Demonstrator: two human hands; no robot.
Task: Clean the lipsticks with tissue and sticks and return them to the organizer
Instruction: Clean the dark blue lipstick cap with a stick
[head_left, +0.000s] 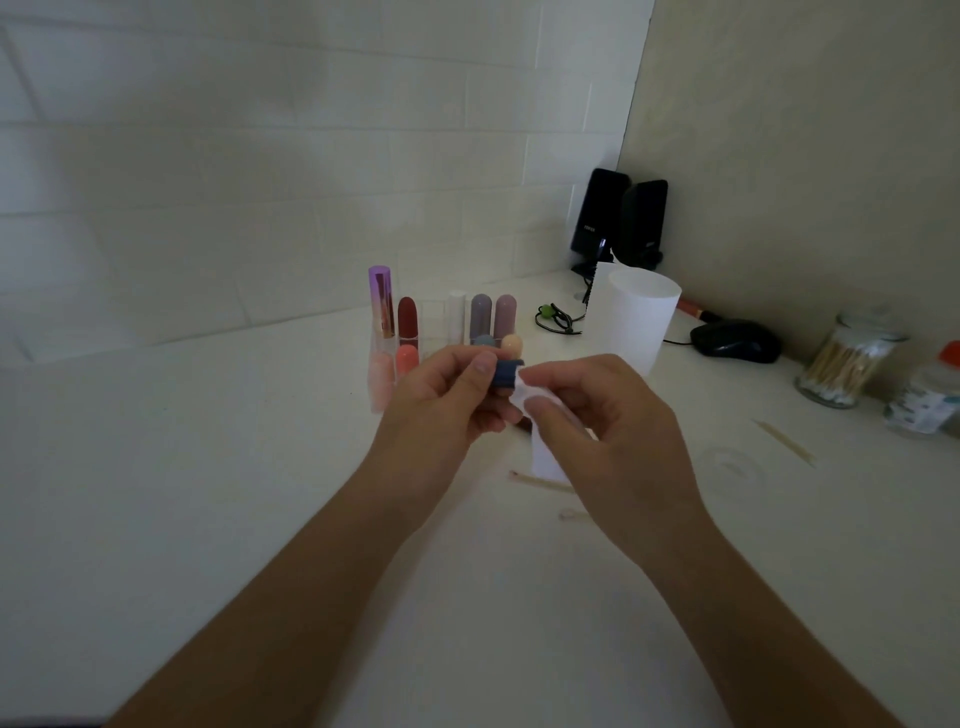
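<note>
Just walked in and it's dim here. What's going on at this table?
A person is cleaning lipsticks. The left hand grips a dark blue lipstick while the right hand pinches a white tissue against its end. Behind them, other lipsticks stand in the clear organizer. A wooden stick lies on the table near the hands.

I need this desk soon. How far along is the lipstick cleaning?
Done: a stick with a reddish tip lies on the table, so some cleaning seems finished; which lipsticks in the organizer are clean, I cannot tell. In hand: the left hand holds a dark blue lipstick, the right hand presses tissue to its end. Left: returning it to the organizer.
</note>
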